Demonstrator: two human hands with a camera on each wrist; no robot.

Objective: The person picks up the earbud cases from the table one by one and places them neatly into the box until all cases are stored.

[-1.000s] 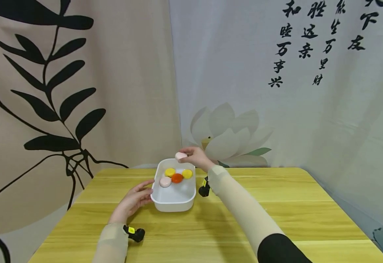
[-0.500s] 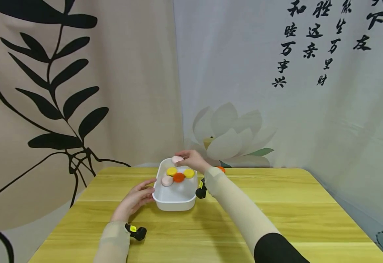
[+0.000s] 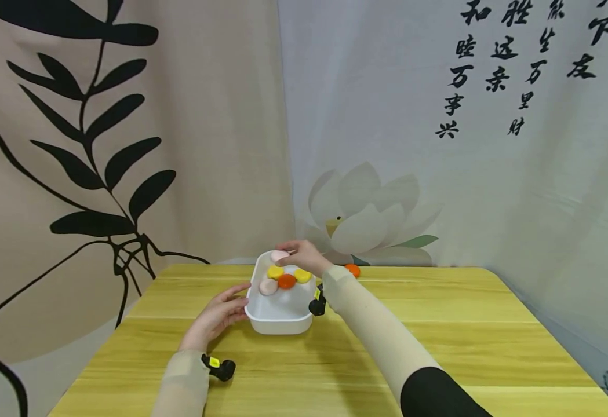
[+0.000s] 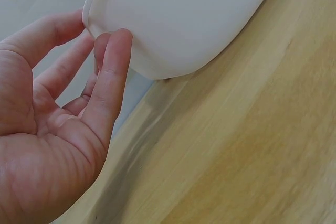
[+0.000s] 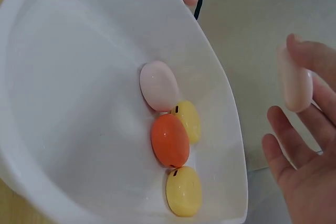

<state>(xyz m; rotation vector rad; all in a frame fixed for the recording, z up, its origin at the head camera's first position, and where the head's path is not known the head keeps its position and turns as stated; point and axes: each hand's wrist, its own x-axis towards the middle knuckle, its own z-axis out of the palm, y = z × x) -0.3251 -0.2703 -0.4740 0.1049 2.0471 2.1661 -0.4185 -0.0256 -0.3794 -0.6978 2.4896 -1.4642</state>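
Observation:
A white rectangular box [image 3: 281, 327] with rounded corners stands on the wooden table. Inside lie a pale pink rounded piece [image 5: 159, 86], an orange one [image 5: 170, 140] and two yellow ones [image 5: 184, 191], all smooth and glossy. My right hand [image 3: 306, 256] pinches another pale pink rounded piece [image 5: 295, 80] between thumb and fingers, over the far end of the box in the head view. My left hand [image 3: 217, 315] touches the box's left side with extended fingers, fingertips [image 4: 122, 39] right at its wall and rim.
Another orange rounded piece [image 3: 353, 270] lies at the table's back edge, behind the right forearm. The wooden table [image 3: 470, 330] reaches toward a printed curtain [image 3: 220, 145]. Each wrist carries a small black camera [image 3: 224, 369].
The right hand has moved slightly left and down with the pink piece, now over the box's far end. The orange piece at the back edge has come into sight. The left hand keeps its place.

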